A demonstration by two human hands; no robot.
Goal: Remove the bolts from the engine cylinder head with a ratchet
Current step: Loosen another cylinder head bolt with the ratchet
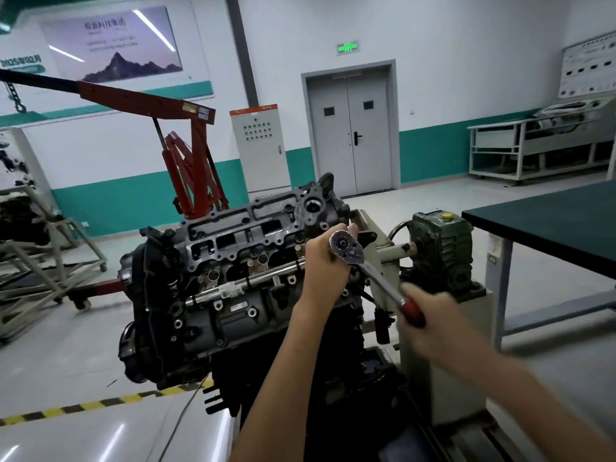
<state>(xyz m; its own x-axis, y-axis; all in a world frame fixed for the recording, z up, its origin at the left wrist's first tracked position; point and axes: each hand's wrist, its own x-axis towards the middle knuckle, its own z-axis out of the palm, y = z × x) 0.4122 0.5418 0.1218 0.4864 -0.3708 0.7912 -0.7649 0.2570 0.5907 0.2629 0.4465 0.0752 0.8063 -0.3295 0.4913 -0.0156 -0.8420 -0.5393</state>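
The right grip, on the red handle of the ratchet, is smeared by motion, so its fingers cannot be told apart. The left grip wraps the ratchet head and hides whatever sits beneath it. The desk runs off the right edge and the red hoist boom off the left. The small print on the poster is unreadable.

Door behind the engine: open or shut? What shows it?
Shut: both leaves of the door meet flush, with no gap.
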